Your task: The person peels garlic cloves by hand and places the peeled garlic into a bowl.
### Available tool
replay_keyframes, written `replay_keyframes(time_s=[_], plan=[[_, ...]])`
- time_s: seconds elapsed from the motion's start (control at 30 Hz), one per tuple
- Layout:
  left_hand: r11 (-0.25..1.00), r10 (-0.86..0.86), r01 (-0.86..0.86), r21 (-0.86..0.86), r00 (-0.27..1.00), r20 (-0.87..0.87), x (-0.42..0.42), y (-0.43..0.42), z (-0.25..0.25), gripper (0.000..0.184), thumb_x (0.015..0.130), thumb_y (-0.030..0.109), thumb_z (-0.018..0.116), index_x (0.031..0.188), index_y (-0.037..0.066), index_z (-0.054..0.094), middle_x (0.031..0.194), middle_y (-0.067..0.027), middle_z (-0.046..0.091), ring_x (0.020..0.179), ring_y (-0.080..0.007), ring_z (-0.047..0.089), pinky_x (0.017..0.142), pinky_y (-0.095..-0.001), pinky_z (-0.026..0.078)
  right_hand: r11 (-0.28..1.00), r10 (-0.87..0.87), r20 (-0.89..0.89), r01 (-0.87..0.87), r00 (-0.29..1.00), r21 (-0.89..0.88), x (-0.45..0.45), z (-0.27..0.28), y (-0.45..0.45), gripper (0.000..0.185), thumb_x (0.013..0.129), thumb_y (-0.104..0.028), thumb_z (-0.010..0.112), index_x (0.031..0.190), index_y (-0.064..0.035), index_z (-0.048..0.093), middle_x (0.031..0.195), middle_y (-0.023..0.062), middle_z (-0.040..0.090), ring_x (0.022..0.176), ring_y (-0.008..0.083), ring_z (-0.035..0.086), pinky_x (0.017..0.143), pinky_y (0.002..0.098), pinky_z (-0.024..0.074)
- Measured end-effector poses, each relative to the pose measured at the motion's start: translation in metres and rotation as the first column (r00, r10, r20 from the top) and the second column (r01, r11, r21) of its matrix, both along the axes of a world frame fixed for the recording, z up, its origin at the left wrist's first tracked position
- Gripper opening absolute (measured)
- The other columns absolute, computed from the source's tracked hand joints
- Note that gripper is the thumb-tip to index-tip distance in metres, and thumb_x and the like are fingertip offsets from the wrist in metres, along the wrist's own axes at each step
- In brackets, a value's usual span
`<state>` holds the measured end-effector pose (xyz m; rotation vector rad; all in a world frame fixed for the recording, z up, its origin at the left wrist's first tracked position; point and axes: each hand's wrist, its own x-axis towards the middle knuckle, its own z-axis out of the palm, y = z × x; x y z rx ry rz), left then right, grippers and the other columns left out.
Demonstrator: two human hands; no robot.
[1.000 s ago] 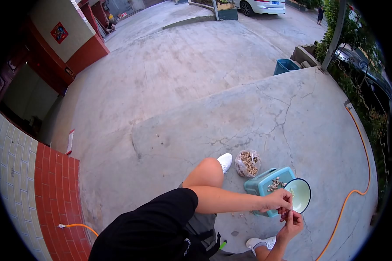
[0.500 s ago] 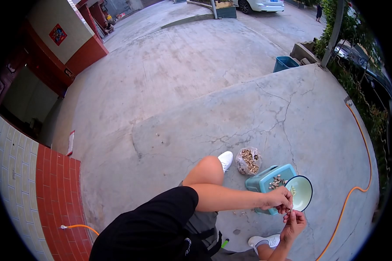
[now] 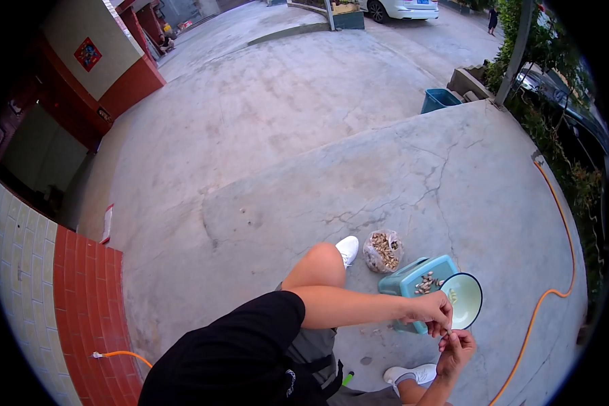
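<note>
Pale-green and round, a dark-rimmed bowl (image 3: 472, 303) sits beside my left hand (image 3: 432, 310) and right hand (image 3: 457, 352), fingertips together, pinching a tiny object (image 3: 448, 332) too small to identify.

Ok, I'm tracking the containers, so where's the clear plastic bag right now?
In the head view, lower right of centre, the clear plastic bag sits on the concrete ground between the person's left shoe and the teal plastic stool.
</note>
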<state>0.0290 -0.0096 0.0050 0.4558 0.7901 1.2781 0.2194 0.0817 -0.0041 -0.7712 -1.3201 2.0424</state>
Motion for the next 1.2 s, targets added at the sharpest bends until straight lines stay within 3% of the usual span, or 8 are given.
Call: replay_keyframes(time_s=[0.07, 0.17, 0.37, 1.2], plan=[[0.997, 0.017, -0.003, 0.075, 0.980, -0.197, -0.002, 0.002, -0.004, 0.008, 0.082, 0.004, 0.071, 0.080, -0.002, 0.065, 0.071, -0.0098, 0.068, 0.056, -0.0147, 0.065, 0.049, -0.0255, 0.050, 1.000, -0.013, 0.020, 0.013, 1.000, -0.025, 0.001, -0.002, 0.002, 0.008, 0.086, -0.002, 0.069, 0.089, 0.0031, 0.063, 0.073, 0.0143, 0.067, 0.052, 0.0179, 0.062, 0.044, 0.0238, 0.0469], [0.995, -0.005, 0.036, 0.098, 0.954, -0.301, -0.004, 0.005, -0.010, 0.007, 0.078, 0.002, 0.070, 0.077, -0.003, 0.064, 0.069, -0.0096, 0.067, 0.054, -0.0142, 0.064, 0.047, -0.0248, 0.048, 0.999, 0.042, 0.077, -0.042, 0.996, -0.002, 0.000, -0.001, 0.004, 0.010, 0.087, -0.005, 0.069, 0.087, 0.0010, 0.061, 0.070, 0.0115, 0.064, 0.050, 0.0160, 0.058, 0.044, 0.0235, 0.0436], [0.993, -0.024, 0.063, 0.099, 0.932, -0.361, -0.005, 0.002, -0.008, 0.011, 0.076, 0.003, 0.071, 0.074, -0.003, 0.063, 0.065, -0.0092, 0.065, 0.052, -0.0141, 0.063, 0.046, -0.0255, 0.047, 0.995, 0.091, 0.116, -0.094, 0.989, 0.021, -0.005, 0.000, 0.002, 0.012, 0.086, -0.006, 0.070, 0.086, 0.0027, 0.061, 0.066, 0.0113, 0.064, 0.049, 0.0166, 0.059, 0.044, 0.0241, 0.0441], [0.993, -0.051, 0.071, 0.097, 0.979, -0.199, -0.002, -0.004, 0.001, 0.007, 0.070, 0.000, 0.068, 0.067, -0.004, 0.063, 0.060, -0.0126, 0.064, 0.046, -0.0144, 0.060, 0.042, -0.0251, 0.045, 0.972, 0.199, -0.032, -0.201, 0.980, -0.124, 0.005, -0.002, 0.006, 0.015, 0.082, -0.006, 0.072, 0.086, 0.0024, 0.061, 0.073, 0.0137, 0.065, 0.045, 0.0158, 0.057, 0.036, 0.0210, 0.0415]])
